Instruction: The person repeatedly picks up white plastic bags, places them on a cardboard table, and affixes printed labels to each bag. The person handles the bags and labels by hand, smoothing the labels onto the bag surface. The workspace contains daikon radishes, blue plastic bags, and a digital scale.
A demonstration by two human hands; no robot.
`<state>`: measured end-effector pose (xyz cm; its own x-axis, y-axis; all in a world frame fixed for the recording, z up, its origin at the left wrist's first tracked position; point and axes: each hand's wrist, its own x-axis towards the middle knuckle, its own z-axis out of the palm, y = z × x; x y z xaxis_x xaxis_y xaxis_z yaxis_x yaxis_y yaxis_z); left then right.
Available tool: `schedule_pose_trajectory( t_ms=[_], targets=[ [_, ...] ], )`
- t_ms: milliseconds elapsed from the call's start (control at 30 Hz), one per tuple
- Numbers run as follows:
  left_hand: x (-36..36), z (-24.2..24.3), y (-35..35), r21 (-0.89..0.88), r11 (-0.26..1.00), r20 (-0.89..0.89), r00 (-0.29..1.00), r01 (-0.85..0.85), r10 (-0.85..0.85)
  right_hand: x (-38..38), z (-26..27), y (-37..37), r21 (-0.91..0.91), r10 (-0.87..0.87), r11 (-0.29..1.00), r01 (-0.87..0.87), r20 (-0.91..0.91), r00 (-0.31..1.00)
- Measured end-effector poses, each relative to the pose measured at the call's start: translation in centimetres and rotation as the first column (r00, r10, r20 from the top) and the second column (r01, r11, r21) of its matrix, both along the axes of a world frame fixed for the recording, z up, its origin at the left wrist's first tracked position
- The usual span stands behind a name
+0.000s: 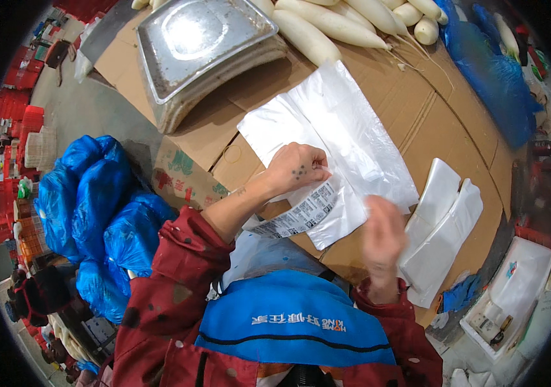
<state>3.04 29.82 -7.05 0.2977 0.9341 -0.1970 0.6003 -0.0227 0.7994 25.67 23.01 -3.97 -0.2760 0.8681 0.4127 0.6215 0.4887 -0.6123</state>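
A strip of printed labels curves down from my left hand, whose fingers are closed on its upper end. Beneath that hand, white plastic bags lie spread on the cardboard. My right hand is blurred, just off the bags' lower right edge; whether it holds anything cannot be told. Folded white plastic bags lie to its right. A scale with a metal tray stands at the upper left, and white radishes are heaped behind the spread bags.
Flattened cardboard covers the work surface, with a rubber band on it. Filled blue plastic bags are piled at the left. More blue plastic lies at the upper right. A white foam box is at the lower right.
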Motion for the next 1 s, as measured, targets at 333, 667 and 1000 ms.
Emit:
schedule_pose_trajectory(
  t_ms=[333,667,1000],
  targets=[
    [-4.8,-0.4,-2.1,-0.041,0.998,-0.469,0.883,-0.046,0.022,-2.3,-4.3,-0.6,-0.188,0.23,0.963,-0.192,0.208,0.951],
    [-8.3,1.0,-4.0,-0.307,0.938,0.177,0.978,0.161,-0.11,-2.2,-5.3,0.5,-0.196,0.257,0.957,-0.216,0.218,0.941],
    [-1.0,0.4,-0.1,-0.189,0.981,0.176,0.984,0.04,-0.007,2.6,0.3,1.3,-0.093,-0.322,0.947,0.309,-0.297,0.899]
  ],
)
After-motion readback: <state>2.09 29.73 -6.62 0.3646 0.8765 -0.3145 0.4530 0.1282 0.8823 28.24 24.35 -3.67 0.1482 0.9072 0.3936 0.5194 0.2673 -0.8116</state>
